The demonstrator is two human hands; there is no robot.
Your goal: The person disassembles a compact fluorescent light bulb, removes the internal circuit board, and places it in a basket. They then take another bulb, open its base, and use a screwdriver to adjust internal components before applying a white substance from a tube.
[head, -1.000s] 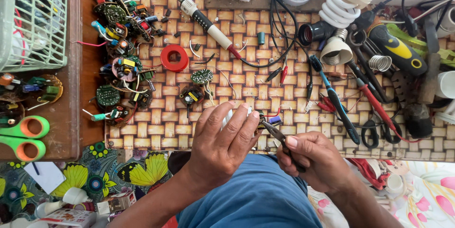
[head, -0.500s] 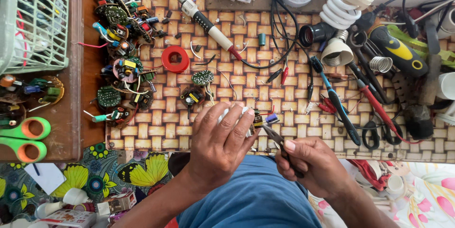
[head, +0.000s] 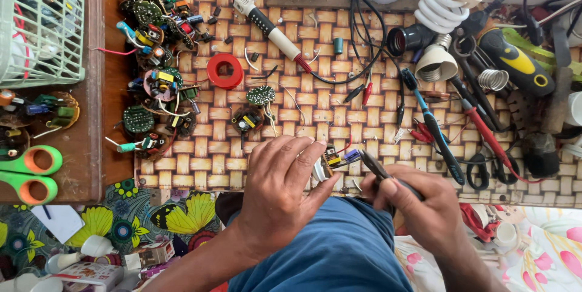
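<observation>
My left hand (head: 282,186) grips a small white lamp base with its round circuit board (head: 330,160) exposed, coloured parts and thin wires sticking out. My right hand (head: 418,204) holds dark needle-nose pliers (head: 373,166), whose tip meets the wires at the board's right side. Both hands hover over my blue-clothed lap (head: 339,255), at the near edge of the woven mat (head: 303,110).
Several round circuit boards (head: 154,80) lie heaped at the mat's left, with a red tape ring (head: 225,70) and a soldering iron (head: 267,22) behind. Bulb parts (head: 439,7), screwdrivers (head: 436,128) and cutters crowd the right. Green-orange scissors (head: 27,171) and a green basket (head: 39,19) sit left.
My left hand has turned the lamp base slightly, showing more of the board. The pliers have closed in on the board's wires.
</observation>
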